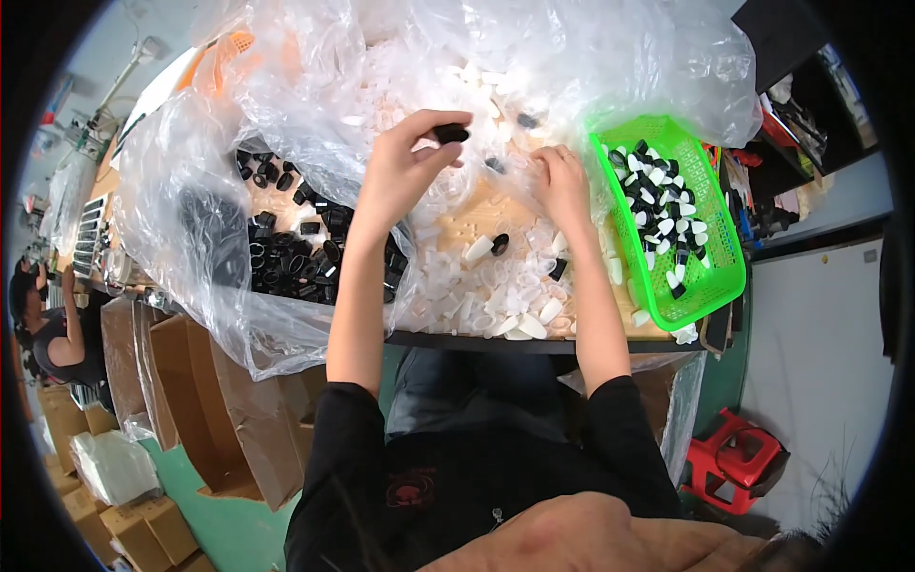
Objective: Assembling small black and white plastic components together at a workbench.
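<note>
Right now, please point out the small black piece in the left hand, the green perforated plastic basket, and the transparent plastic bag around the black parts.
Small black piece (453,133), head view: its exposed side.
Green perforated plastic basket (701,312), head view: its near rim.
Transparent plastic bag (164,234), head view: its left side.

No lettering can be read with certainty. A red printed emblem (411,490), roughly rounded in outline and topped by faint small marks, is borne on the front of the black shirt (534,467) worn by the person, its details being too small and blurred to be deciphered. On the pale panel (810,334) at the right, a small light patch (869,255) is seen toward the upper part, its nature and any print being indistinguishable.
</note>
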`<state>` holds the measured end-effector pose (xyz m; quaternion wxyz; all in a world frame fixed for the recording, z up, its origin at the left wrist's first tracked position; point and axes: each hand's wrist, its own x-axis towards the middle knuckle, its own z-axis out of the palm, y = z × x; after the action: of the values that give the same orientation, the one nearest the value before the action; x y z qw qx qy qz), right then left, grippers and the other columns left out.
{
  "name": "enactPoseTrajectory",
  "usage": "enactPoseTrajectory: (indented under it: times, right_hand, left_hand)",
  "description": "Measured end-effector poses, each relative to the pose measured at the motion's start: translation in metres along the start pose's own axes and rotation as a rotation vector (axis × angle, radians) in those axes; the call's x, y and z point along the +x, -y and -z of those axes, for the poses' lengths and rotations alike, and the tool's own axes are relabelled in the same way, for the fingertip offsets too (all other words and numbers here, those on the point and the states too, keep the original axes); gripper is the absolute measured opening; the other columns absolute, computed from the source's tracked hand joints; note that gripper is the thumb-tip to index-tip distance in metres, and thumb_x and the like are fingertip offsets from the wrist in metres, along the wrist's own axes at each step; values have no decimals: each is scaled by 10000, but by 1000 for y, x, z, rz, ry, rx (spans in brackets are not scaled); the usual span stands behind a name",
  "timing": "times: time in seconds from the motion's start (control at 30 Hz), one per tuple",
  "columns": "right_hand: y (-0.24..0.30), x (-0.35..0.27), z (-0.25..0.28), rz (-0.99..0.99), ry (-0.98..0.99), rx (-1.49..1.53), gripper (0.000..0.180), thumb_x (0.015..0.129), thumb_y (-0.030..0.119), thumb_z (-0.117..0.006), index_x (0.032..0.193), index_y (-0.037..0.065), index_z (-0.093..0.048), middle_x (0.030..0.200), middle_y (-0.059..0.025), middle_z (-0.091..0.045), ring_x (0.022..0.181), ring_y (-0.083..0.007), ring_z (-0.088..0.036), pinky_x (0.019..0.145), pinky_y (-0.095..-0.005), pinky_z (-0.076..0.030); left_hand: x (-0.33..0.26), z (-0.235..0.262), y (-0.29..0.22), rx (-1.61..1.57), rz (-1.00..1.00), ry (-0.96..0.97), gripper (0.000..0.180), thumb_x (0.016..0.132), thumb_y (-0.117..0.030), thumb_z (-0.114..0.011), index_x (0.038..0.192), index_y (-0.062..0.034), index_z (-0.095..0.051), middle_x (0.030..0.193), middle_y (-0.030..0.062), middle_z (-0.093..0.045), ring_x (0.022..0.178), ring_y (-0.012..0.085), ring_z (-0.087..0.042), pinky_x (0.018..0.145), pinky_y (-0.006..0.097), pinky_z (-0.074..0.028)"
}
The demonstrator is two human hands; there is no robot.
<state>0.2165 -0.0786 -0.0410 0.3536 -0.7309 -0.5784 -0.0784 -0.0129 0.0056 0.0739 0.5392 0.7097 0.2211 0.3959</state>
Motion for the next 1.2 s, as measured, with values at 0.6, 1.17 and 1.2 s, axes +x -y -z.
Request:
enactPoseTrajectory:
  times: [0.6,1.17,1.2]
  right_hand:
    - [-4,59,-56,46,204,-91,195,928,82,-475,1071,74,-607,978,-128,-670,921,-367,-626,814,-413,-491]
    - [85,16,43,-12,-164,696,144,834,42,-726,930,13,-622,833,3,-608,700,-61,-520,653,-203,-432]
    - [87,16,44,14,-182,659,139,824,39,-731,910,15,-625,823,1,-608,688,-66,-515,644,-209,-432]
  left_hand:
    - [9,-23,88,-507,297,62,281,879,-60,-672,1143,16,-613,951,104,-682,837,164,-679,778,270,-558]
    - [2,-26,62,-491,140,64,314,898,9,-610,1212,17,-601,1059,111,-667,970,176,-662,902,297,-510]
    - [2,-26,63,-492,135,64,309,904,12,-600,1213,20,-594,1050,110,-667,958,175,-664,899,299,-514]
